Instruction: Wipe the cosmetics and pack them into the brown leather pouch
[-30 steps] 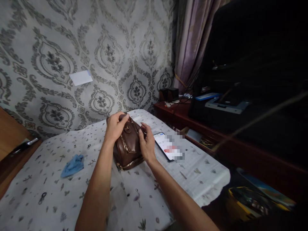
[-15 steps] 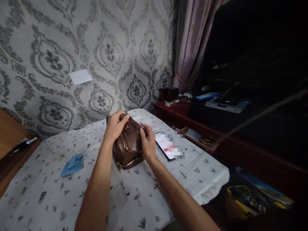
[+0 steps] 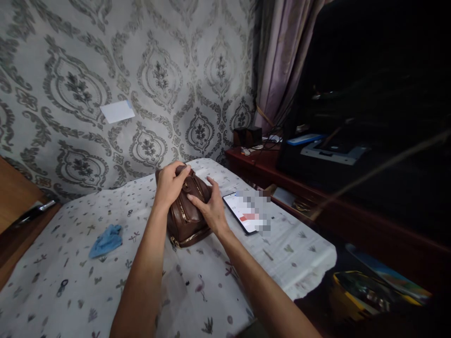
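A brown leather handbag with gold zips rests on the patterned white cloth. My left hand is closed around its upper left part, thumb lying across the top. My right hand grips the bag's right side, its thumb stretched over the front and the other fingers along the far edge, partly hidden. Just right of that hand lies a phone with a lit white screen, part of it blurred out. A crumpled blue cloth lies to the left, apart from both hands.
The bag rests on a table covered with a printed white cloth. Patterned wallpaper with a white paper on it rises behind. At right are a dark red desk, an open drawer and a yellow-edged bag below.
My right hand has shifted its hold: its thumb has moved left across the bag's front and the fingers have spread. The left hand stays nearly still on the bag.
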`<state>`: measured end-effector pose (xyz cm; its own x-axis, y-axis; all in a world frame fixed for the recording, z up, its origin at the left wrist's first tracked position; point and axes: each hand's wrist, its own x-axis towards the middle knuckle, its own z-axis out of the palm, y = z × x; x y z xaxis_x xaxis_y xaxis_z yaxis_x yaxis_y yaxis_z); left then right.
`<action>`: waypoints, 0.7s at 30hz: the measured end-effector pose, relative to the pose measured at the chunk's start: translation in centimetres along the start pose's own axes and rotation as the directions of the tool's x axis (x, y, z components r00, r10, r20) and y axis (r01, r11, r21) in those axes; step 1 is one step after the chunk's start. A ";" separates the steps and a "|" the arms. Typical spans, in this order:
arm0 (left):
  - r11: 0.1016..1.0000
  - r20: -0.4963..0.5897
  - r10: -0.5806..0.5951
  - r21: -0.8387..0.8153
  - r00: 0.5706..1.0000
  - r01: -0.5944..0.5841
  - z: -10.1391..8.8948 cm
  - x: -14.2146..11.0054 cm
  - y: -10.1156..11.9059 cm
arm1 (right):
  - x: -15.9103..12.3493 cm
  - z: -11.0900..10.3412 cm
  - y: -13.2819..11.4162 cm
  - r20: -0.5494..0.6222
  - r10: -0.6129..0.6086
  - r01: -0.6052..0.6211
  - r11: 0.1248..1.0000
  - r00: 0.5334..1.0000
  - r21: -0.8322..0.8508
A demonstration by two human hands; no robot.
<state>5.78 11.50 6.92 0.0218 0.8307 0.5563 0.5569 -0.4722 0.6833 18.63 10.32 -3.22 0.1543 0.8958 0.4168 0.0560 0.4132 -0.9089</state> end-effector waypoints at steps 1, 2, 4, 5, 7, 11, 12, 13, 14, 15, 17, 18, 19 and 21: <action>1.000 0.004 0.000 -0.005 1.000 0.000 0.1 0.0 0.0 | -0.2 0.1 0.0 -0.017 -0.004 0.004 1.000 1.000 -0.023; 1.000 0.007 0.001 -0.008 1.000 -0.001 0.1 0.0 0.0 | -0.3 0.3 0.0 -0.028 -0.008 0.007 0.999 1.000 -0.041; 1.000 0.011 0.003 -0.013 1.000 -0.003 0.2 0.0 0.0 | -0.5 0.5 0.1 -0.044 -0.022 0.019 0.998 0.999 -0.059; 1.000 0.012 0.005 -0.014 1.000 -0.005 0.2 0.0 0.0 | -0.6 0.6 0.1 -0.053 -0.033 0.030 0.997 0.998 -0.064; 1.000 0.019 0.005 -0.015 1.000 -0.005 0.1 0.0 0.1 | -0.7 0.8 0.3 -0.080 -0.055 0.049 0.996 0.995 -0.076; 0.999 0.081 -0.013 -0.039 0.997 0.016 -0.1 0.0 0.2 | -0.7 0.9 0.6 -0.108 -0.091 0.082 0.993 0.990 -0.085; 0.998 0.101 -0.019 -0.057 0.995 0.025 -0.2 0.0 0.2 | -0.7 0.9 0.6 -0.106 -0.097 0.088 0.993 0.990 -0.083; 0.997 0.119 -0.022 -0.077 0.993 0.031 -0.2 0.0 0.2 | -0.7 0.9 0.7 -0.102 -0.100 0.092 0.992 0.990 -0.084; 0.994 0.132 -0.023 -0.098 0.991 0.036 -0.3 0.0 0.1 | -0.7 0.9 0.7 -0.103 -0.102 0.093 0.992 0.990 -0.087; 0.992 0.139 -0.024 -0.119 0.990 0.041 -0.3 0.0 0.1 | -0.7 0.9 0.7 -0.106 -0.102 0.092 0.991 0.989 -0.092; 0.987 0.138 -0.035 -0.153 0.990 0.056 -0.3 0.0 0.1 | -0.7 1.0 0.6 -0.115 -0.103 0.092 0.991 0.988 -0.097; 0.983 0.128 -0.046 -0.169 0.991 0.068 -0.3 0.0 0.1 | -0.6 1.0 0.6 -0.118 -0.105 0.093 0.991 0.988 -0.096; 0.979 0.114 -0.061 -0.188 0.992 0.081 -0.2 0.0 0.0 | -0.6 1.0 0.6 -0.116 -0.106 0.096 0.991 0.988 -0.092; 0.966 0.081 -0.088 -0.235 0.993 0.105 -0.2 0.1 -0.1 | -0.6 0.8 0.5 -0.097 -0.105 0.097 0.992 0.990 -0.079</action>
<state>5.57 11.56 6.97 0.0399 0.8904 0.4534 0.3454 -0.4381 0.8299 17.76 10.18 -3.93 0.2428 0.8274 0.5064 0.1489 0.4840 -0.8623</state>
